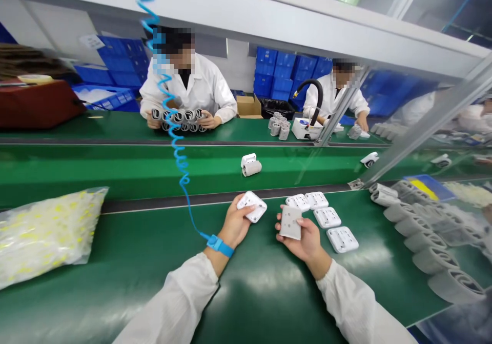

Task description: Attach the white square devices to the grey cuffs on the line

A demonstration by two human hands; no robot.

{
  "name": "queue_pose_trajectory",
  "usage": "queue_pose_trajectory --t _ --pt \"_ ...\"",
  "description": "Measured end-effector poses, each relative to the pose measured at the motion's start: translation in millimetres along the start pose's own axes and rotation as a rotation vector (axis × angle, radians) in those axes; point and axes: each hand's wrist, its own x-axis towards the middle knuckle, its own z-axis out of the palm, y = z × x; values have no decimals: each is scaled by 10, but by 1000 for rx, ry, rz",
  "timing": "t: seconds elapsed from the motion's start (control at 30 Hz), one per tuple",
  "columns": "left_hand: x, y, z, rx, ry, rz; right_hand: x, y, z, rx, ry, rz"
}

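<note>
Four white square parts on the green table, beside the right hand. One more white part pinched in the left hand. One flat gray block gripped in the right hand. One curly blue cord, in front of a co-worker, down to the wrist band. One clear bag of white and yellow bits. One blue tray with something yellow inside.

Forearms reach forward — left hand and right hand apart, each curled in a grip.
</note>
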Motion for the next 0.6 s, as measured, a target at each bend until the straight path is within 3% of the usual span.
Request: queue_pose_trajectory --t 0.13,0.27,0.5,0.6 --pt "-109 -39 36 197 -126 -140 4 -101 -6 -123 29 -72" --pt "-159 -93 33 450 -158 -123 -4 -218 -54 -420 105 -170" --pt "-148 -164 67 288 -106 -16 -5 -190 -21 -654 143 -266" --pt "-159 -194 71 353 -129 -1 0 -171 2 -720 106 -282"
